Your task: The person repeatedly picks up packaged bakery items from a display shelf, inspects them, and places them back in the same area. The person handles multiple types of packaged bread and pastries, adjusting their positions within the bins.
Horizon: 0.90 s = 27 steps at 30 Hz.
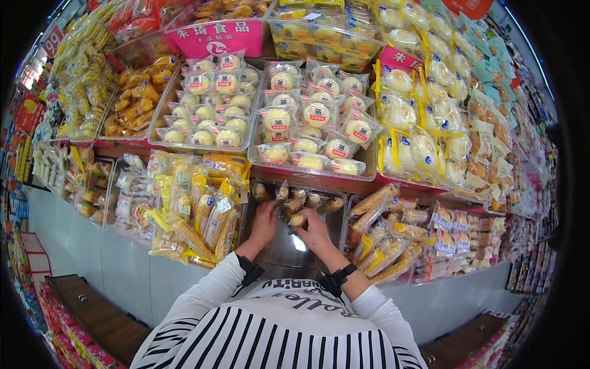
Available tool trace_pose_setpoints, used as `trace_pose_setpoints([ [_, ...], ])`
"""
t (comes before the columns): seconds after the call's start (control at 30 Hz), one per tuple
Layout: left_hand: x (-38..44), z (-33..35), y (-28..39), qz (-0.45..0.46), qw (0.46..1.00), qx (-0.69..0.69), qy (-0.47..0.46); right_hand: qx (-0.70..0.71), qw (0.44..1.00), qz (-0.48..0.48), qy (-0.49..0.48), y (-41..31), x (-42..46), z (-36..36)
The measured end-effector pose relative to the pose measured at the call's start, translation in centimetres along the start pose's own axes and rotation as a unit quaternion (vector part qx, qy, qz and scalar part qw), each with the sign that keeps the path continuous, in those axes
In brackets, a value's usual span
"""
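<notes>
A clear plastic tray (282,258) lies before me, with several small wrapped bread rolls (315,199) gathered at its far end. My right hand (317,229) has its fingers on one wrapped roll (297,220) that lies nearest to me. Over the tray's left side reaches my left hand (263,224), its fingertips by the wrapped rolls in the middle. Whether those fingertips grip a wrapper is hidden. Each wrist wears a black band.
Behind the tray stand bins of wrapped steamed buns (318,113). Bagged long breads (203,221) are heaped at left, and wrapped bread sticks (387,244) at right. Dark wooden low shelves (99,313) stand at lower left and lower right.
</notes>
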<state>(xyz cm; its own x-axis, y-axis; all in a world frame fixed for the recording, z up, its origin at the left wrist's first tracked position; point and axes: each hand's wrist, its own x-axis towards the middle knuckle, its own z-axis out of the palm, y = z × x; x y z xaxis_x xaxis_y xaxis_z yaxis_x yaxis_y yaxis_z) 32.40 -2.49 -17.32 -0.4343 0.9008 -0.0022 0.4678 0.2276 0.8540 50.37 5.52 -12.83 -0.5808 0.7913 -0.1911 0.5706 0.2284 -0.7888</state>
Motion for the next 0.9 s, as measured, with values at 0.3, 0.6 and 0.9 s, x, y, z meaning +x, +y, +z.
trace_pose_setpoints([
  [0.3, -0.3, 0.4, 0.6, -0.057, 0.996, 0.043, -0.057, 0.058, 0.997, -0.052, -0.006, 0.3, 0.7, -0.2],
  [0.6, 0.1, 0.9, 0.4, -0.097, 0.992, 0.072, -0.031, -0.012, 0.997, 0.067, -0.035, -0.6, -1.5, -1.5],
  [0.9, -1.8, 4.7, -1.8, -0.232, 0.962, -0.141, -0.032, -0.106, 0.980, 0.094, 0.139, -3.5, -2.8, -6.5],
])
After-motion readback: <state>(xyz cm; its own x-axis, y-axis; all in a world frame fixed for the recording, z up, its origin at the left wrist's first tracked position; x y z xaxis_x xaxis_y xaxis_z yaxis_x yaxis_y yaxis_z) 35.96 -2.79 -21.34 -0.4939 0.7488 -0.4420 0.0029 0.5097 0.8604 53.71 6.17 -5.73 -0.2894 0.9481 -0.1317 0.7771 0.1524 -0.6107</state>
